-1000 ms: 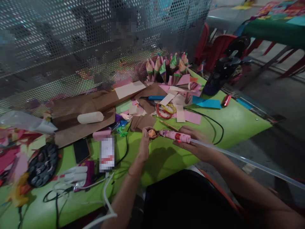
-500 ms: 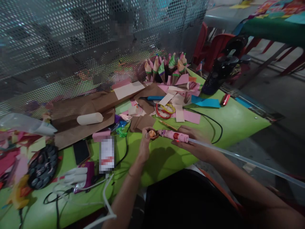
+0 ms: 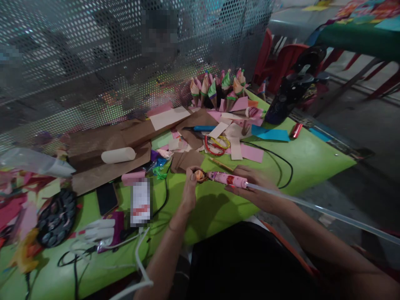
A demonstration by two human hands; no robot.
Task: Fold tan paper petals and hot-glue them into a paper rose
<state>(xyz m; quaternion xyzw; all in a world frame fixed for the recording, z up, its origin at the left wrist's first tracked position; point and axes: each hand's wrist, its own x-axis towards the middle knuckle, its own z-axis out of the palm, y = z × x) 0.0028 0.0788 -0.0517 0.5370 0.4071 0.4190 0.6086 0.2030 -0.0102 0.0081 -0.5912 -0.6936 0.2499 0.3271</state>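
My left hand (image 3: pixel 189 191) is closed around a small brown paper cone (image 3: pixel 203 176) that has a peach-orange swirl inside its rim. In my right hand (image 3: pixel 261 189) is a pink glue gun (image 3: pixel 229 179), its tip turned left and nearly at the cone's edge; I cannot tell whether they touch. A long clear glue stick (image 3: pixel 306 201) runs out of the gun's back toward the right. Just beyond the gun lies a yellow pencil-like stick (image 3: pixel 221 164). Brown paper pieces (image 3: pixel 187 161) lie behind my left hand.
Finished paper ice-cream cones (image 3: pixel 226 85) stand at the back of the green table (image 3: pixel 318 154). Scissors (image 3: pixel 215 146), a blue cutter (image 3: pixel 203 128) and paper scraps lie in the middle. A dark bottle (image 3: pixel 286 98) stands right; a phone (image 3: pixel 106 198) and cables (image 3: pixel 137 250) are left.
Almost nothing differs. Both hands keep the cone and the glue gun in nearly the same place, with the gun's tip still close to the cone.
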